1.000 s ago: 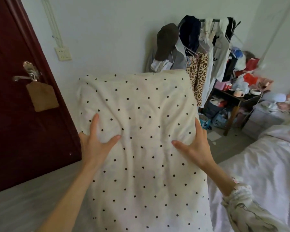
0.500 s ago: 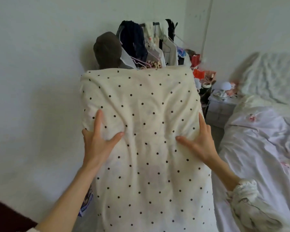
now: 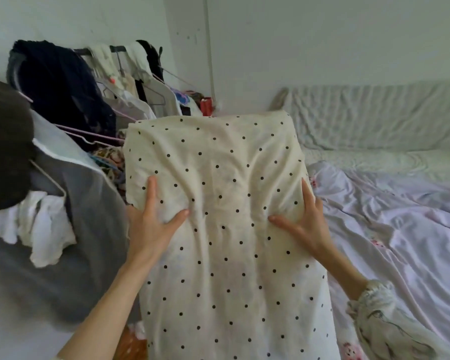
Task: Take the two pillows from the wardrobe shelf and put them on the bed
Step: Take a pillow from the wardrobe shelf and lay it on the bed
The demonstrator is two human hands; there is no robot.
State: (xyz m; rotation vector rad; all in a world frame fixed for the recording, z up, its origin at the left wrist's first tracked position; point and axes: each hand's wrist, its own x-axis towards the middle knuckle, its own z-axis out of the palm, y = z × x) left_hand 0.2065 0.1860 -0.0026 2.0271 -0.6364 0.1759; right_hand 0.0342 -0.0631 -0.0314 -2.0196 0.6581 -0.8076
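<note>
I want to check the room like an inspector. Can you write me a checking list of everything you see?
Surface: bed on the right, covered with a rumpled pale floral quilt; no pillow lying on it.
Job's things: polka-dot pillow, cream with black dots, held upright in front of the person; a second pillow cannot be made out.
Clutter: clothes rack on the left, crowded with hung clothes; small items behind it, too blurred to name.
Grips: left hand and right hand press the pillow's two sides, thumbs on the front.
Cables: nothing seen.
Surroundings: white wall; pale padded headboard at the bed's far end.
</note>
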